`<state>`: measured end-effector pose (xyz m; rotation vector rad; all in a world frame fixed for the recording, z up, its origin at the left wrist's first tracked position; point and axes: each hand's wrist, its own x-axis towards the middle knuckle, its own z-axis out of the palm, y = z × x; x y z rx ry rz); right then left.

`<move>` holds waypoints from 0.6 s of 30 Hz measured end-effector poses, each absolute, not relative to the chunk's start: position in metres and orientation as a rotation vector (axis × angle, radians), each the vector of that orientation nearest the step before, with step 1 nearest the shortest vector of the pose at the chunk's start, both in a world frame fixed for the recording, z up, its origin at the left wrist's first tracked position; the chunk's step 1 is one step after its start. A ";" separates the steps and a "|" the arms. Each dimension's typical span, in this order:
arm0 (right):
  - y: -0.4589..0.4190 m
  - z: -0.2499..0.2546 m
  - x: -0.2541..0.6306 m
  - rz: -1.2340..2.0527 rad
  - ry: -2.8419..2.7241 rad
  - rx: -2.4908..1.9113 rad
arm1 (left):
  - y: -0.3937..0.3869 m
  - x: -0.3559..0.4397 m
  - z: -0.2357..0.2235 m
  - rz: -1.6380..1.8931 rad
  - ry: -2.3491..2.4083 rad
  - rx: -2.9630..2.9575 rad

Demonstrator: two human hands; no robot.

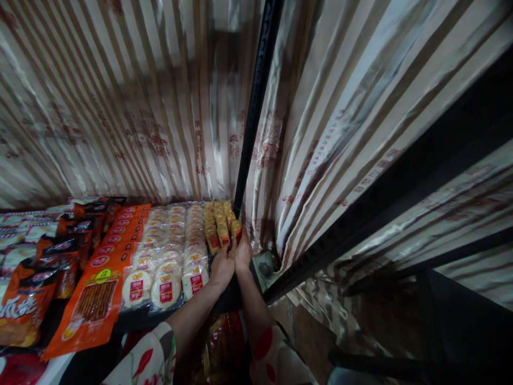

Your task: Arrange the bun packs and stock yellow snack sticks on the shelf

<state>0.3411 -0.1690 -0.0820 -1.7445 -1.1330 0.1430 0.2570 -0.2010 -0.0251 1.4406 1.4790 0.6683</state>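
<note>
The left hand (223,266) and right hand (243,253) are touching small yellow-and-red plastic packets (223,236) ahead; whether they are gripping any, I cannot tell. Clear-wrapped round white crackers (165,284) are lying left of the hands on a black shelf (229,300).

- Yellow packs (223,235): plastic wrapping with a slight sheen
- Cracker packs (165,283): clear, glossy plastic
- Orange packs (114,272): smooth, shiny plastic
- Curtain (168,101): satiny, pleated cloth
- Post (256,91): dark, matt metal
- Sleeves (148,355): matt cloth
</note>
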 end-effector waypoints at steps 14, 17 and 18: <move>-0.159 -0.081 0.342 0.239 -1.081 -1.772 | -0.199 0.259 -0.031 0.682 1.477 1.500; -0.160 -0.082 0.342 0.269 -1.087 -1.746 | -0.198 0.260 -0.034 0.701 1.493 1.489; -0.160 -0.084 0.343 0.269 -1.087 -1.743 | -0.198 0.260 -0.034 0.696 1.496 1.479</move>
